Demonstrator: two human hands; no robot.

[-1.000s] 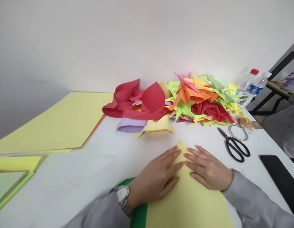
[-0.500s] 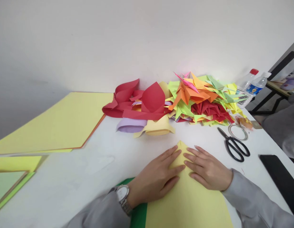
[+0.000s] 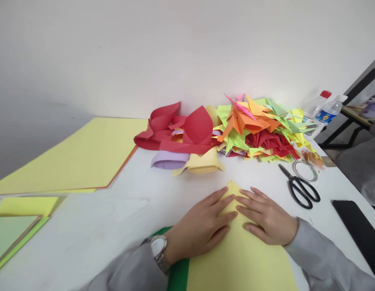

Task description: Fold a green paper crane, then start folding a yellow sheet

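A yellow paper sheet (image 3: 242,258) lies on the white table (image 3: 114,218) in front of me, its far end folded to a point. My left hand (image 3: 202,226), with a wristwatch, rests flat on the left fold with fingers stretched out. Flat on the right fold lies my right hand (image 3: 266,220), fingers spread. The fingertips of both hands nearly meet at the paper's middle line. A green sheet (image 3: 176,275) shows under the yellow one at the near edge.
A pile of folded paper shapes (image 3: 257,129) and curled red, purple and yellow strips (image 3: 184,137) sits by the wall. Black scissors (image 3: 301,188), a tape ring (image 3: 304,169), two bottles (image 3: 320,111) and a dark phone (image 3: 359,226) are right. Large yellow sheets (image 3: 75,157) lie left.
Both hands stay pressed on the folded yellow paper. The view has shifted slightly; nothing else moved.
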